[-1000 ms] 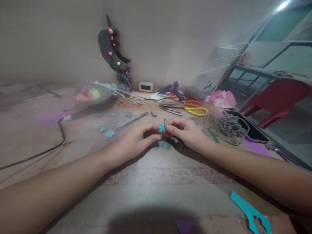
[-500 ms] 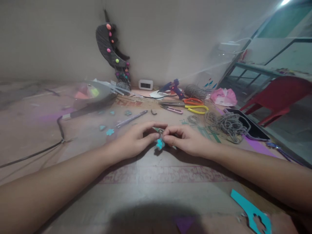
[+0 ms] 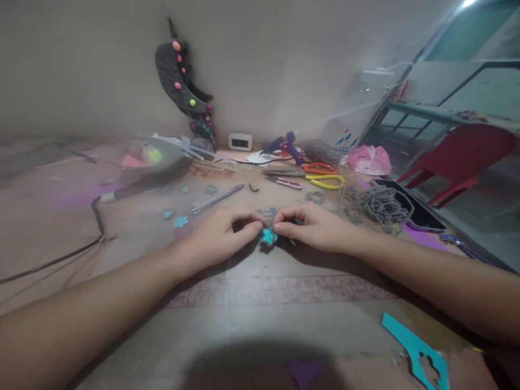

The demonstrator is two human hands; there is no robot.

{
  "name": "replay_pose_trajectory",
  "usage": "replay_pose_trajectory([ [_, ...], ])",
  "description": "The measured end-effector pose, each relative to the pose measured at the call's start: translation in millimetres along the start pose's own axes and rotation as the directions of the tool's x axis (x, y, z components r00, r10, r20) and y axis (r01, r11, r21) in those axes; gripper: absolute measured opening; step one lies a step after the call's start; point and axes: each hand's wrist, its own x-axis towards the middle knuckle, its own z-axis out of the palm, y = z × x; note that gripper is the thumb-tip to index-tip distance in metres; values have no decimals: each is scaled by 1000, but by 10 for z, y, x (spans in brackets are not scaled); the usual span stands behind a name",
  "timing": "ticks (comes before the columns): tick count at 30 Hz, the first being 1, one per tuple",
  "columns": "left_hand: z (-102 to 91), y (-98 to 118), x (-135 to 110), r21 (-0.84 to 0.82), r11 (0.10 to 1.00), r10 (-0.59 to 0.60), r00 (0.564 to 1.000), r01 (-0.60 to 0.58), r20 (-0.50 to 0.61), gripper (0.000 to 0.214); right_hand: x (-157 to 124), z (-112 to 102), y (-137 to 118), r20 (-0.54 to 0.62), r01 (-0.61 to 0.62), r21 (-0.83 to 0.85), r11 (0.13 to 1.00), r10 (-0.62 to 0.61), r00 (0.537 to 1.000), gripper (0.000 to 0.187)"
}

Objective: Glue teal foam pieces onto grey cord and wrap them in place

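Note:
Both of my hands meet at the middle of the cardboard-covered floor. My left hand (image 3: 221, 238) and my right hand (image 3: 312, 227) each pinch, with thumb and forefinger, a small teal foam flower (image 3: 268, 236) that has a bit of grey string on it. The flower hangs just below the fingertips, close to the cardboard. The other fingers of both hands are curled in.
Grey twine (image 3: 376, 201) lies in a loose pile at right beside a dark tray (image 3: 422, 216). Scissors (image 3: 320, 176), a glue gun (image 3: 284, 146), a pen (image 3: 217, 199), small teal cutouts (image 3: 181, 221) and a teal foam offcut (image 3: 414, 349) lie around. A red chair (image 3: 463, 157) stands at right.
The teal flower has gone from above my fingertips to below them, turned downward. Both hands have drawn slightly nearer and lower, still pinching it.

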Motion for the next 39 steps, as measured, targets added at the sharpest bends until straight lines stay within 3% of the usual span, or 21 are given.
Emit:
replay_pose_trajectory([
  [6,10,-2,-39,41,999,-11,994,16,-113,30,11,-50,-15,-79,-79,-97,992,72,994,23],
  [14,13,-4,-25,34,999,1,996,2,-92,28,11,36,30,-274,-9,-235,972,-57,960,24],
  [19,8,19,-10,84,996,37,999,-35,-25,35,-3,73,49,-333,27,-257,966,-115,936,23],
  [28,27,49,-11,117,993,-1,999,7,-51,23,2,88,47,-300,53,-232,971,-123,946,31],
  [33,32,52,-7,145,989,-19,999,25,-46,23,15,104,6,-258,-6,-160,987,-36,966,25],
  [39,45,46,-5,136,990,-24,998,31,-52,23,24,138,16,-235,10,-195,981,-57,970,15],
])
